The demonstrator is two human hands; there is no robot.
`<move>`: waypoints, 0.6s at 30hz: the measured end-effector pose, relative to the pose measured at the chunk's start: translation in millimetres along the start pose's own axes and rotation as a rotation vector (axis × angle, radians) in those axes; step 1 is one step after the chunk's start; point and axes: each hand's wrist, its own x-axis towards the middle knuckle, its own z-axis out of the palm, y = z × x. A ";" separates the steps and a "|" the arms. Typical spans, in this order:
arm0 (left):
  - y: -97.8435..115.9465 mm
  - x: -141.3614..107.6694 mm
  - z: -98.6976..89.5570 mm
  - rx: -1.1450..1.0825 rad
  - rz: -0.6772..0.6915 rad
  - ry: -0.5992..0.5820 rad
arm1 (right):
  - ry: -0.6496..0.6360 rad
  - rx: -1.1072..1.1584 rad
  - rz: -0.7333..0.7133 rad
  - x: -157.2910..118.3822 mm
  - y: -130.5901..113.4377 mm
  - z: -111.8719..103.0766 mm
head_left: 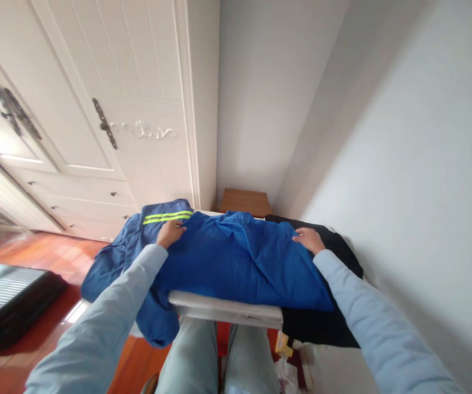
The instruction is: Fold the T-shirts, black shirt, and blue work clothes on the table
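Observation:
A bright blue work jacket (236, 262) lies spread and wrinkled over a narrow table, its near edge close to the table's front. My left hand (171, 233) pinches the cloth near its upper left part. At the upper right edge, my right hand (309, 239) has its fingers closed on the same cloth. Duller blue cloth with two yellow-green stripes (166, 218) lies beside my left hand and hangs off the table's left end. I cannot tell whether it belongs to the same jacket. Black cloth (322, 328) lies under the right side.
The pale table edge (225, 305) shows in front of my legs. A white wardrobe (145, 65) stands at the left, and a grey wall (416, 164) rises at the right. Behind the table is a brown wooden surface (246, 201). A dark ribbed case (10, 301) lies on the reddish floor.

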 end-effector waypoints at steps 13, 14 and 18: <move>3.9 6.5 0.1 0.045 -0.050 0.020 | 0.058 -0.150 -0.073 12.7 -13.1 10.9; 9.3 10.3 1.1 0.049 -0.040 0.019 | 0.056 -0.172 -0.113 16.2 -21.5 15.1; 23.8 25.0 7.8 0.048 -0.010 0.012 | -0.017 -0.316 -0.144 30.0 -50.5 32.2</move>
